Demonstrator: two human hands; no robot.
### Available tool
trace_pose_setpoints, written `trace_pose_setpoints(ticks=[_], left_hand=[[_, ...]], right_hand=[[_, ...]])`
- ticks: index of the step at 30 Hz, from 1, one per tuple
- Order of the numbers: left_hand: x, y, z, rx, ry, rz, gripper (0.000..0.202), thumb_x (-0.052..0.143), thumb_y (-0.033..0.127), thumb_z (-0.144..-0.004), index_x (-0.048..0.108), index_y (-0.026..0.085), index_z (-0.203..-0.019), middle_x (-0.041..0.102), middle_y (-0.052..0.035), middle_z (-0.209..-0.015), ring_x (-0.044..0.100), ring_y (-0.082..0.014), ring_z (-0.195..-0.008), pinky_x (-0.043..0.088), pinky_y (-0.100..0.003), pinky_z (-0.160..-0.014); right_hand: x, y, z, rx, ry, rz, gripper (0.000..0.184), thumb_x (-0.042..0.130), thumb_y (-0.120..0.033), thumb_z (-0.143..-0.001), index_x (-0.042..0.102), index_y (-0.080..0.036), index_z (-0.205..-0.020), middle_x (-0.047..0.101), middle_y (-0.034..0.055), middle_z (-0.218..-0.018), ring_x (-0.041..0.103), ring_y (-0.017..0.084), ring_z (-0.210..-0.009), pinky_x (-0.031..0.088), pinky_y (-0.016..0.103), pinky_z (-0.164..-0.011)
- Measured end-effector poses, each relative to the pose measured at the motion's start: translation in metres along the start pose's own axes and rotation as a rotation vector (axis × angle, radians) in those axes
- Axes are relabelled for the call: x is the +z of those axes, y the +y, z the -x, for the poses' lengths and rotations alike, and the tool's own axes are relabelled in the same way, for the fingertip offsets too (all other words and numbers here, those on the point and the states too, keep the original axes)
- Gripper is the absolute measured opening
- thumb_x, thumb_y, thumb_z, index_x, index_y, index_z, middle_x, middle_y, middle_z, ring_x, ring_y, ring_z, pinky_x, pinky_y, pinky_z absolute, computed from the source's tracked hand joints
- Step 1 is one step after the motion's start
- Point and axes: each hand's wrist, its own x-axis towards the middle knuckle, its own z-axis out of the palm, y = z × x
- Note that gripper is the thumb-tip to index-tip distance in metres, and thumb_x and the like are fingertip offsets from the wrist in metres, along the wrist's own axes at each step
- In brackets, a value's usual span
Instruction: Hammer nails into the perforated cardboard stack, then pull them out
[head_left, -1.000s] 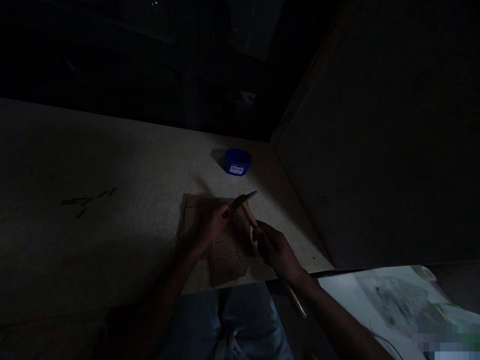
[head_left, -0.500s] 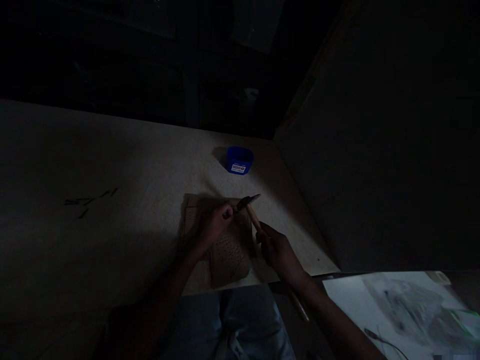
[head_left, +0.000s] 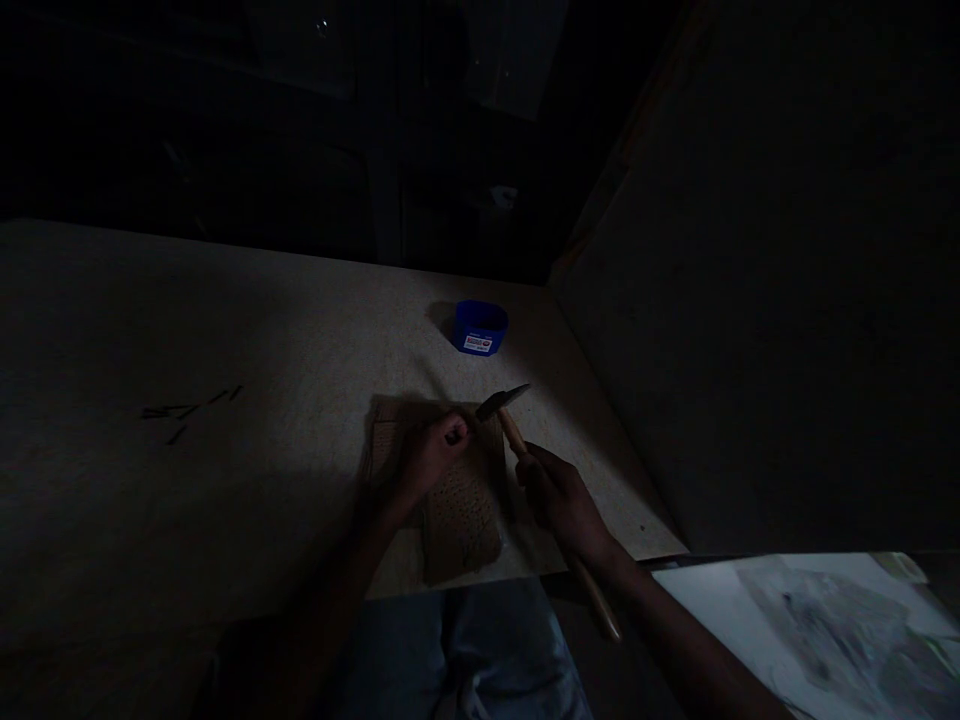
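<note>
While right hand grips hammer, its head just beside left hand

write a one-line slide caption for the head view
Right hand grips a wooden-handled hammer above a dotted brown board where the left hand rests, blue tub behind.

Item count: one small wooden-handled hammer with a dark metal head, one blue plastic tub with a white label, one brown perforated rectangular pad, one pale printed paper sheet, one tabletop. Small dark loose nails: about five, too dim for an exact count. Hands: two, left hand and right hand.
</note>
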Motion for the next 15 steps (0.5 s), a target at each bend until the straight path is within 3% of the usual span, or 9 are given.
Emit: trace_pose_setpoints(ticks=[5,10,15], left_hand=[[0.001,-0.001,-0.001,0.002,-0.001,0.01,0.011,0.065,0.023,-0.081,0.058,0.02,-0.073,0.061,0.0034,-0.069,0.057,-0.0127,-0.066,0.042,-0.023,-0.062],[-0.004,0.004,0.002,-0.012,-0.021,-0.016,0.005,0.066,0.022,-0.082,0.062,0.02,-0.079,0.066,0.0022,-0.074,0.061,-0.0136,-0.069,0.045,-0.024,-0.065],[-0.008,0.007,0.008,0.005,-0.034,-0.032,0.011,0.069,0.022,-0.081,0.065,0.022,-0.092,0.071,-0.0005,-0.088,0.064,-0.0149,-0.078,0.05,-0.027,-0.072]], right_hand=[[-0.012,0.013,-0.027,0.088,0.062,-0.473,0.043,0.066,-0.052,-0.087,0.065,-0.015,-0.108,0.055,-0.005,-0.07,0.03,0.004,-0.036,0.026,0.016,-0.028],[-0.029,0.048,-0.074,0.283,-0.151,-0.964,0.029,0.075,-0.032,-0.083,0.064,-0.013,-0.102,0.05,-0.0087,-0.065,0.023,0.0,-0.036,0.021,0.009,-0.027],[-0.033,0.073,-0.084,0.355,-0.304,-1.247,0.017,0.067,-0.027,-0.093,0.062,-0.015,-0.104,0.05,-0.0091,-0.064,0.028,0.001,-0.036,0.026,0.006,-0.028]])
